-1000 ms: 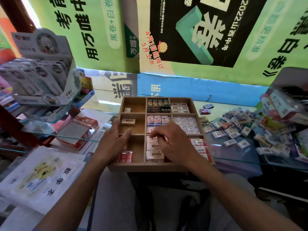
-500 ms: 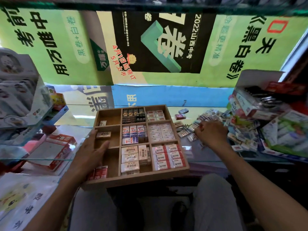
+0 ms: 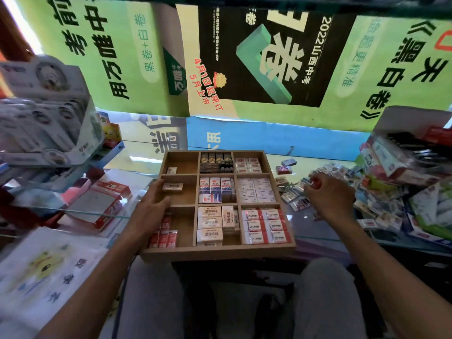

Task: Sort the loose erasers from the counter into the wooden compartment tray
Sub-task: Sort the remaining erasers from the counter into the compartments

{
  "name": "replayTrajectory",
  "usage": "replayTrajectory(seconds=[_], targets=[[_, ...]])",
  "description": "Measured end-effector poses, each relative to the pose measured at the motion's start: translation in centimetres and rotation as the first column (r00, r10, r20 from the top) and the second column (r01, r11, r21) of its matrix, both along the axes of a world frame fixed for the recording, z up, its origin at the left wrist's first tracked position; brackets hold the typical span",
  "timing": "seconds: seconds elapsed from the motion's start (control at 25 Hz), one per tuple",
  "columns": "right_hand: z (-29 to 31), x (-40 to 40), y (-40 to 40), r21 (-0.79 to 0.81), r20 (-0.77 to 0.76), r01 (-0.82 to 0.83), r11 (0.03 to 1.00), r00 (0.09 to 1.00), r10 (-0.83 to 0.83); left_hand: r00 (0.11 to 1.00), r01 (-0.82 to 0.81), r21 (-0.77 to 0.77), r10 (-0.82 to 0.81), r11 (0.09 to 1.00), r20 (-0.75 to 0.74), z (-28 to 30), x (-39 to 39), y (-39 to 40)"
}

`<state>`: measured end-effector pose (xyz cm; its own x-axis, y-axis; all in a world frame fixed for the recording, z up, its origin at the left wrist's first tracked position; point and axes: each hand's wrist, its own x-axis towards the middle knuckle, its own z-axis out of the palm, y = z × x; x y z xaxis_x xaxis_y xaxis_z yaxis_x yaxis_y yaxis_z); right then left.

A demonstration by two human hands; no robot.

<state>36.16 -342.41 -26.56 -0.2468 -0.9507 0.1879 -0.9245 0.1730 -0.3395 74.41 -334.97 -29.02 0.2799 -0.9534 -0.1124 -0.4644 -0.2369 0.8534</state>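
The wooden compartment tray lies on the glass counter in front of me, most of its compartments filled with rows of packaged erasers. My left hand grips the tray's left wall, thumb inside the middle-left compartment near a single beige eraser. Over the heap of loose erasers to the right of the tray, my right hand pinches a small red-and-white eraser at its fingertips. Two more loose erasers lie beyond the tray's right corner.
A white display box of stationery stands at the left, with red-and-white 2B boxes below the glass. A bagged paper pack lies at the near left. Piled packets and boxes crowd the right. Posters hang behind.
My right hand left the tray's middle compartments, moved right to the loose heap and now pinches an eraser. My left hand stayed on the tray's left wall.
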Motion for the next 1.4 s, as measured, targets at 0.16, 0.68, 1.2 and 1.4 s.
replayTrajectory(seconds=[0.16,0.68,1.2,1.4], targets=[[4.0,7.2,3.2,-0.143,0.324,-0.307,0.941,0.884,0.337,1.000,0.006,-0.007,-0.006,1.000,-0.024,-0.1,0.1,-0.2],[3.1,23.9,7.4,0.152,0.092,-0.790,0.593,0.609,0.788,0.996,0.051,-0.050,-0.054,0.997,-0.065,-0.5,0.7,-0.2],[1.0,24.8,7.6,0.004,-0.043,-0.792,0.611,0.610,0.791,0.992,0.066,-0.070,-0.073,0.995,-0.099,-0.8,0.8,-0.2],[2.0,23.3,6.9,0.188,-0.032,-0.851,0.491,0.495,0.869,0.993,0.067,-0.056,-0.072,0.996,-0.093,-1.0,1.0,-0.4]])
